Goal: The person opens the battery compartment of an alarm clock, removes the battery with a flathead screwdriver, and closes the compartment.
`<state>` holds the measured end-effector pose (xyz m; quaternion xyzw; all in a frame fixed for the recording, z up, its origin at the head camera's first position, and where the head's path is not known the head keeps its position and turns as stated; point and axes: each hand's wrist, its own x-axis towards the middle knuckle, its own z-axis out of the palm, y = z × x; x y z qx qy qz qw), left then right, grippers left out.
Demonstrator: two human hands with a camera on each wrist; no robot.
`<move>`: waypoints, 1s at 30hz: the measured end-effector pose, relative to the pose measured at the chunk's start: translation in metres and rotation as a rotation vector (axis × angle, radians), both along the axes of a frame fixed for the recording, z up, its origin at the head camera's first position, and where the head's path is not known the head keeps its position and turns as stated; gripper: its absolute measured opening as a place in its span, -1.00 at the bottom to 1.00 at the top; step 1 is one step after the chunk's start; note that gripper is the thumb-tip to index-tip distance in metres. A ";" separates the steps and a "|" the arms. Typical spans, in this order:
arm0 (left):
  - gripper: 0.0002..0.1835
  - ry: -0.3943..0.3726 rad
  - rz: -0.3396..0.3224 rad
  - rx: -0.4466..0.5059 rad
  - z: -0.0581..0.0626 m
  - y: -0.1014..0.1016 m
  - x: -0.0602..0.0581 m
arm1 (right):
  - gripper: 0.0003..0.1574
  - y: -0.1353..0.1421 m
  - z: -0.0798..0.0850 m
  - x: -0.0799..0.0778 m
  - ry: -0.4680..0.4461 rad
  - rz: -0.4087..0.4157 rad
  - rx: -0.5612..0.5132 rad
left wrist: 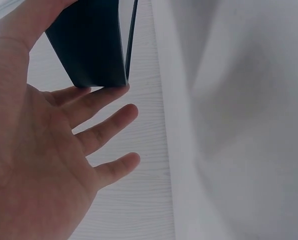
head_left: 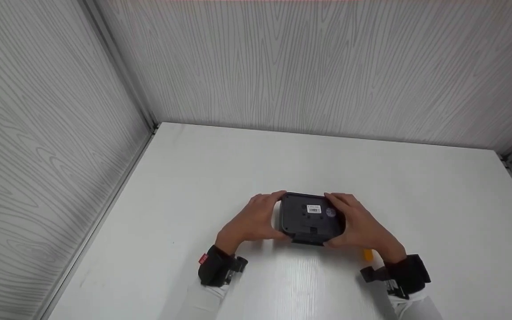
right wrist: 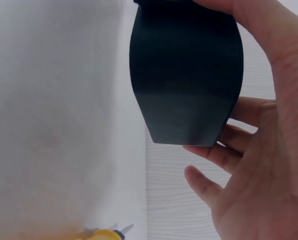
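Both hands hold a black plastic device (head_left: 302, 220), shaped like a flat box with rounded corners. A white barcode label and a round mark show on the face turned up to the head camera. My left hand (head_left: 256, 220) pinches its left end between thumb and fingertips, with two fingers spread away from it in the left wrist view. At the right end, my right hand (head_left: 356, 222) grips it with the thumb on the near edge and fingers on the far edge. The device's smooth dark side (right wrist: 186, 80) fills much of the right wrist view.
A yellow-orange tool (head_left: 368, 254) with a pointed metal tip lies on the white table (head_left: 220, 164) beside the right wrist, partly hidden by the arm. Grey wood-grain panels (head_left: 282, 66) rise behind the table and at its sides.
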<state>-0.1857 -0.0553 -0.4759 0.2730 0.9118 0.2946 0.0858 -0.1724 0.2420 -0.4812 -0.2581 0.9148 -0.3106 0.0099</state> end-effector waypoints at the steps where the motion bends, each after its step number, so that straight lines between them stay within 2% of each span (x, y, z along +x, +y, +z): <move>1: 0.18 0.002 0.002 -0.001 -0.001 0.000 0.000 | 0.41 -0.001 -0.001 0.000 -0.003 0.000 0.000; 10: 0.18 0.028 -0.002 -0.019 -0.010 -0.002 -0.002 | 0.39 -0.005 -0.007 0.002 -0.036 -0.011 0.014; 18: 0.19 0.031 -0.002 -0.049 -0.013 -0.004 -0.003 | 0.40 -0.008 -0.009 -0.001 -0.049 -0.009 0.032; 25: 0.22 -0.035 0.011 -0.057 -0.016 -0.003 -0.003 | 0.45 -0.008 -0.015 -0.003 -0.023 0.004 0.045; 30: 0.23 -0.048 0.015 -0.080 -0.017 -0.001 -0.003 | 0.47 -0.007 -0.020 -0.003 -0.019 0.005 0.048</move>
